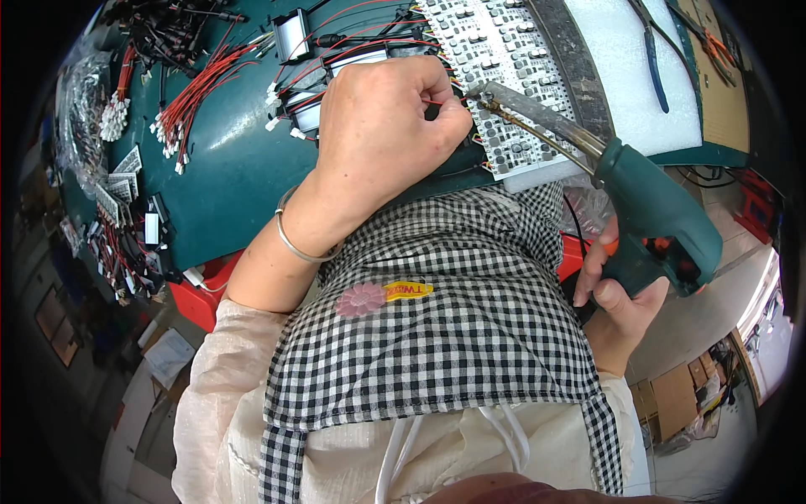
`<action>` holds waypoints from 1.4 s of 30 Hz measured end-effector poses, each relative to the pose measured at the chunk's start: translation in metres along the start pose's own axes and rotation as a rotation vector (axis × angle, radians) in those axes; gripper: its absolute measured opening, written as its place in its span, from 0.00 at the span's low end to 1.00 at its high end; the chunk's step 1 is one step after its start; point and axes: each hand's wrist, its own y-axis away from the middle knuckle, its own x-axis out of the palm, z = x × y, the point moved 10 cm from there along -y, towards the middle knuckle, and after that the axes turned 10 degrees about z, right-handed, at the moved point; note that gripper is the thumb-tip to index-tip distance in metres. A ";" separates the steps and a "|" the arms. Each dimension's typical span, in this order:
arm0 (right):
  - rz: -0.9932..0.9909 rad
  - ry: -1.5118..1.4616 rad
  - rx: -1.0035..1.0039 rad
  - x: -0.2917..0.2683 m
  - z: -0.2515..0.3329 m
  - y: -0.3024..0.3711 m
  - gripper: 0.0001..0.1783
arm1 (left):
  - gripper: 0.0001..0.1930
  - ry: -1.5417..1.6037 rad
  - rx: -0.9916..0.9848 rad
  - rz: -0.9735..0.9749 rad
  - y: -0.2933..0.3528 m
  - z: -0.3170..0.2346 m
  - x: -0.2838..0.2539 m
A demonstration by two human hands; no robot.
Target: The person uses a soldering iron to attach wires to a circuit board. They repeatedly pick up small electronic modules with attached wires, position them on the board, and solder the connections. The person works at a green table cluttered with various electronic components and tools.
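Green soldering gun (659, 197), tip at the white circuit panel (514, 71) by the counter (222, 202)'s near edge. Likely nose-heavy, rigid; right hand (623, 309) has fingers around the handle, correct hold. Left hand (382, 126) pinches thin red wire (432, 102), probably limp.

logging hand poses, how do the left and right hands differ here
The left hand is closed, apparently pinching a red wire; the right hand grips a green soldering gun. The left hand has a metal bangle at its wrist; the right hand shows none. Both hands are ungloved.
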 end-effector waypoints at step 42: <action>-0.084 0.049 -0.179 -0.006 0.022 0.000 0.45 | 0.04 -0.016 0.023 0.020 0.000 -0.004 0.000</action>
